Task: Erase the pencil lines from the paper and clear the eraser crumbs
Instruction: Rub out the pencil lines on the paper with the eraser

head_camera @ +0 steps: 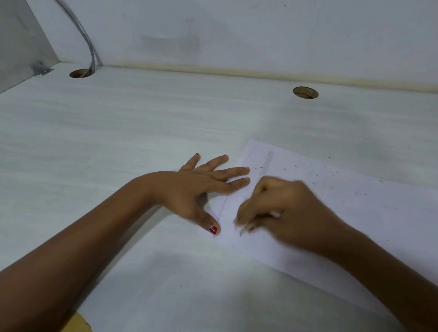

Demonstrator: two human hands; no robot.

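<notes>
Plainly, the desk (138, 136) is a matte white board with a faint streaky grain. Two round cable holes (305, 92) are cut near its back edge, and a grey cable (80, 29) drops into the one by the back left corner. A thin white sheet of paper (350, 210) lies flat toward the desk's right edge, skewed to it. The sheet is dotted with dark eraser crumbs (313, 182) and crossed by a faint straight pencil line (226, 204).

The left hand (191, 187) is spread wide and flat. Two fingers (235, 170) and the red-nailed thumb (210, 223) press on the paper's left margin, the thumb beside the line. The right hand (286, 210), blurred, has its fingers curled tight around a pale eraser (275, 214). Only a sliver shows, low over the paper just right of the line.
</notes>
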